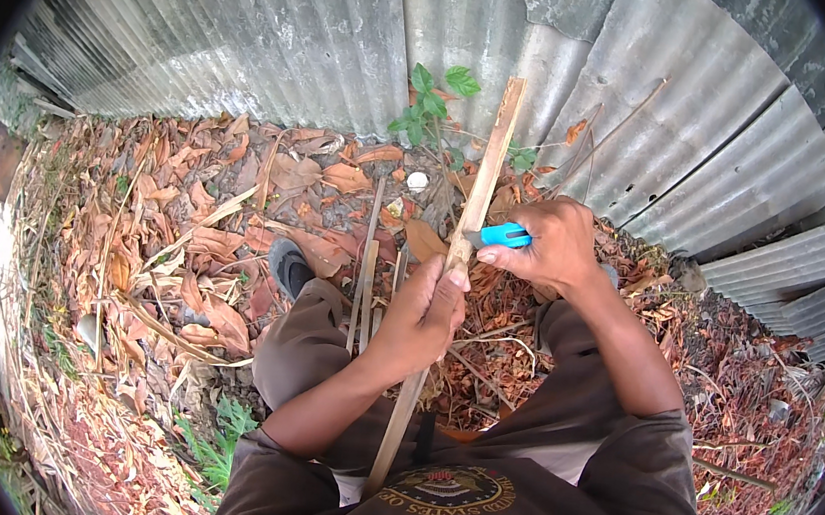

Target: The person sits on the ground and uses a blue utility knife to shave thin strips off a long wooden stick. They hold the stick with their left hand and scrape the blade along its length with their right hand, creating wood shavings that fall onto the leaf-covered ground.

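A long, narrow wooden strip (492,165) slants from near my waist up toward the metal fence. My left hand (419,314) is closed around it at about its middle. In my right hand (557,241) is a utility knife (503,235) with a blue handle, fingers wrapped round it. The knife's blade rests against the strip just above my left fingers. The strip's lower end reaches my dark shirt between my thighs.
Corrugated metal sheets (285,33) form a fence ahead. Dry brown leaves (223,238) cover the ground. More thin wooden strips (369,273) lie between my legs, beside my left shoe (289,267). A small green plant (431,104) grows at the fence's foot, near a round white object (417,181).
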Motion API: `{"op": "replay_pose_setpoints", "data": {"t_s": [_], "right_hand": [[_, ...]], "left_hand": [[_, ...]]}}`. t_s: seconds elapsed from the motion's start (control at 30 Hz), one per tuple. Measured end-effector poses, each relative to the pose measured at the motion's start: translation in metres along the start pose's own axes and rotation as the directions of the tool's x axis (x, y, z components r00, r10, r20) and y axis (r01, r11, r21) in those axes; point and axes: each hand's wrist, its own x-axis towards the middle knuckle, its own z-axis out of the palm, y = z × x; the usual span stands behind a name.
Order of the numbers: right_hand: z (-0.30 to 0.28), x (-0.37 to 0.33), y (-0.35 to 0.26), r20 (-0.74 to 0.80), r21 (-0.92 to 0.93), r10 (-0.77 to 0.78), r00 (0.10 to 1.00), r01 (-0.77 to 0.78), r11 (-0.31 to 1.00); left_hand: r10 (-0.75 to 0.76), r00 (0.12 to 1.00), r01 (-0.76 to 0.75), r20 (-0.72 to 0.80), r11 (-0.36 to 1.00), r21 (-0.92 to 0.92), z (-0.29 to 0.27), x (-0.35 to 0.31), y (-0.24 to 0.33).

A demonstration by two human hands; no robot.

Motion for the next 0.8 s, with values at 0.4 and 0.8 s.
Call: {"op": "replay_pose_setpoints", "data": {"t_s": [0.4, 0.8], "right_hand": [[0.002, 0.013, 0.010, -0.151, -0.103, -0.150, 0.977, 0.135, 0.985], [-0.026, 0.028, 0.074, -0.179, -0.255, 0.348, 0.920, -0.385, 0.887]], "left_hand": [[0.058, 0.998, -0.057, -0.019, 0.996, 0.062, 0.002, -0.003, -0.007], [0.043, 0.991, -0.056, 0.125, 0.993, 0.102, 0.013, -0.012, -0.016]]}}
